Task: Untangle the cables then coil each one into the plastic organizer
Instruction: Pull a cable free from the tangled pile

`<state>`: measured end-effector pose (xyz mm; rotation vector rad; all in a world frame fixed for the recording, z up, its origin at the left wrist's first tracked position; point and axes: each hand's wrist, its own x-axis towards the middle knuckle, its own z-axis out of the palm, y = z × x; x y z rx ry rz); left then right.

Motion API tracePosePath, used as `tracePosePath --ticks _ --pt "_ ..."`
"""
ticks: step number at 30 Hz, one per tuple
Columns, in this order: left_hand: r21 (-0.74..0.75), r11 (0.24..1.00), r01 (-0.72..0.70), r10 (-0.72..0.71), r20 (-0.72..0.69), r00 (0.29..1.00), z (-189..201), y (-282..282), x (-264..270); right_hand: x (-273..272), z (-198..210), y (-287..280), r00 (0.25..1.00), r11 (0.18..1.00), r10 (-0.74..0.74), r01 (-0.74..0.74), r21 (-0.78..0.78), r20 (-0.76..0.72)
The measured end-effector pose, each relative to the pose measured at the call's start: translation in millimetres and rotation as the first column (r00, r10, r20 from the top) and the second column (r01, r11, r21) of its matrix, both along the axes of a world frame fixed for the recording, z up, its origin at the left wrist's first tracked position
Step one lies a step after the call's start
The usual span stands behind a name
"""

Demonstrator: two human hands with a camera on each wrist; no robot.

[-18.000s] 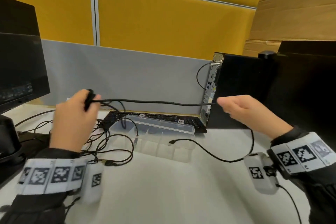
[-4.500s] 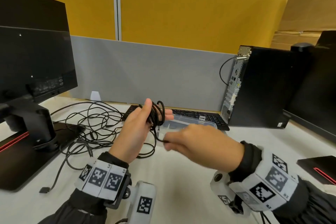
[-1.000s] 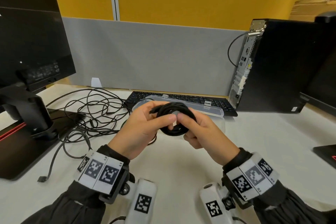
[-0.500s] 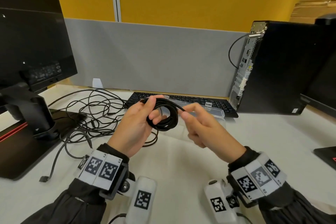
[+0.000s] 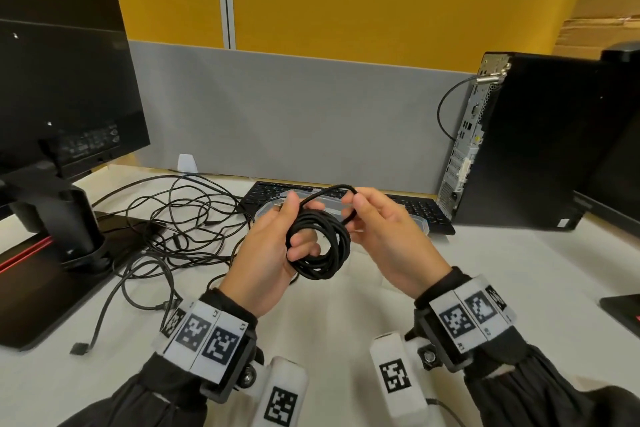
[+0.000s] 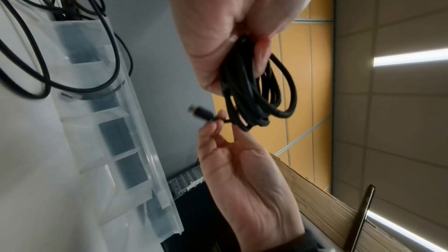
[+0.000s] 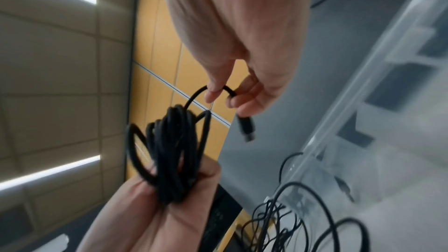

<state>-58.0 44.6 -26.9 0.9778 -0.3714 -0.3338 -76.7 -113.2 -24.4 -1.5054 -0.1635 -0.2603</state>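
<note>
A black cable wound into a coil [image 5: 320,248] hangs in my left hand [image 5: 297,236], whose fingers pass through the loops and grip them. My right hand [image 5: 355,215] pinches the cable's free end just behind its plug [image 6: 201,112], holding it arched above the coil. Both hands are raised over the desk in front of the clear plastic organizer [image 5: 414,220]. In the right wrist view the plug [image 7: 247,127] points down from my fingers beside the coil [image 7: 174,150]. The organizer's compartments [image 6: 116,141] show no cable in them.
A tangle of loose black cables [image 5: 180,218] lies on the white desk to the left, partly on the monitor base [image 5: 52,281]. A black keyboard [image 5: 427,213] sits behind the organizer. A PC tower [image 5: 536,142] stands at the right, a monitor [image 5: 59,87] at the left.
My right hand has shifted from the coil's rim to the free end and lifted it above the loops. The coil now hangs lower in my left hand.
</note>
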Motion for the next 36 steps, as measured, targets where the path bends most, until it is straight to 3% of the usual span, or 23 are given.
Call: tracePosePath --ticks 3,7,14,20,29,33,36 --pt "0.041 0.999 -0.028 0.027 0.018 0.999 -3 -2 1 1 -4 6 0.994 0.972 0.087 -0.069 0.225 -0.072" --pt "0.151 0.981 -0.119 0.115 0.036 0.993 -7 -4 3 1 -12 13 0.965 0.901 0.156 -0.052 0.43 -0.212" --pt "0.285 0.925 -0.251 0.225 0.123 0.967 -9 -4 4 1 -15 14 0.944 0.866 0.191 -0.032 0.499 -0.27" --pt "0.287 0.934 -0.212 0.192 0.096 0.977 -14 -6 5 0 -22 23 0.931 0.817 0.215 -0.006 0.576 -0.295" --pt "0.297 0.91 -0.289 0.288 0.047 0.956 -13 -6 10 -5 -18 29 0.901 0.917 0.205 -0.04 0.397 -0.383" --pt "0.286 0.894 -0.345 0.331 0.1 0.938 -11 -5 9 -10 -10 31 0.945 0.958 0.172 -0.094 0.269 -0.279" --pt "0.281 0.889 -0.361 0.343 0.114 0.932 -11 -4 11 -16 -5 29 0.951 0.966 0.249 -0.23 0.122 -0.183"
